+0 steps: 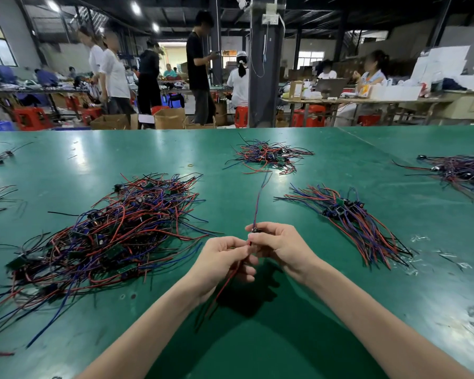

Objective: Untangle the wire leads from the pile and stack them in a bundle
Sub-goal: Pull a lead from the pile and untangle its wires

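Observation:
A big tangled pile [110,236] of red, blue and black wire leads with small green boards lies on the green table at the left. An aligned bundle [348,214] of leads lies at the right. Between them, above the table, both hands hold one wire lead [259,201]. My right hand [279,244] pinches its small board end, with blue and red wires rising away from me. My left hand [225,261] pinches the red and black wires that hang down toward me.
A smaller tangled pile [268,155] lies farther back in the middle, another heap [460,170] at the far right, and loose leads at the left edge. A rubber band [190,165] lies on the table [257,351]. People work at benches beyond.

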Motion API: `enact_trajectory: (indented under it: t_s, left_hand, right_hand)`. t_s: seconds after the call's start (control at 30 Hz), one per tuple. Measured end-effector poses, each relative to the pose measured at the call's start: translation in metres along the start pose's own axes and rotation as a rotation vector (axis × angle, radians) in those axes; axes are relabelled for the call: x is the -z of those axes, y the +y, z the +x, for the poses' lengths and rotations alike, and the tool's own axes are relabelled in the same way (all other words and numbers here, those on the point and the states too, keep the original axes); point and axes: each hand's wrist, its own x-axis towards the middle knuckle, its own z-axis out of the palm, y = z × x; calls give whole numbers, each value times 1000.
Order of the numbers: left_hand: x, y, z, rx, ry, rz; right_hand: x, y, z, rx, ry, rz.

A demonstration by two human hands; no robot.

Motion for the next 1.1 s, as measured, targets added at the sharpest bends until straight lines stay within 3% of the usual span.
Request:
enact_trajectory:
  t_s: [0.37,0.67,1.1]
  left_hand:
    - [-11,-2,0,31,48,20]
    - [-5,-1,0,43,-20,-81]
    - [-6,0,0,105,2,99]
  right_hand:
    - [-7,5,-1,221,256,-334]
    - [-3,5,0,245,255,-350]
    - [0,6,5,336,292,-428]
